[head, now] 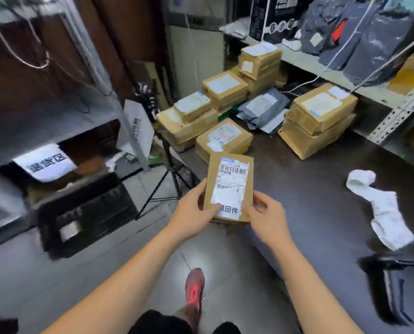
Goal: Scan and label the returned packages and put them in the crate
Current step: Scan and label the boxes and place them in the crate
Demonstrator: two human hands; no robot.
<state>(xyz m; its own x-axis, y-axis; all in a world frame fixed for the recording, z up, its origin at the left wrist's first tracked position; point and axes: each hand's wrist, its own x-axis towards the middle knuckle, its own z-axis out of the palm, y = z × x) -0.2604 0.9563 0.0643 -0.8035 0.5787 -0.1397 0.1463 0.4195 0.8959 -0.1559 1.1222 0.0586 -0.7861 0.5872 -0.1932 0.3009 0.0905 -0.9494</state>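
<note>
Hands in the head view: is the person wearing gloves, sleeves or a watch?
No. The left hand and right hand are bare, with no gloves, and no rings that I can see. The left arm and right arm are bare too as far as the frame shows: no sleeves, watch or wristband.

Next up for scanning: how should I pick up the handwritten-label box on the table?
Grip the handwritten-label box across its two long sides, from above: it lies flat, label up, both sides free, while other boxes crowd its far end.
</note>
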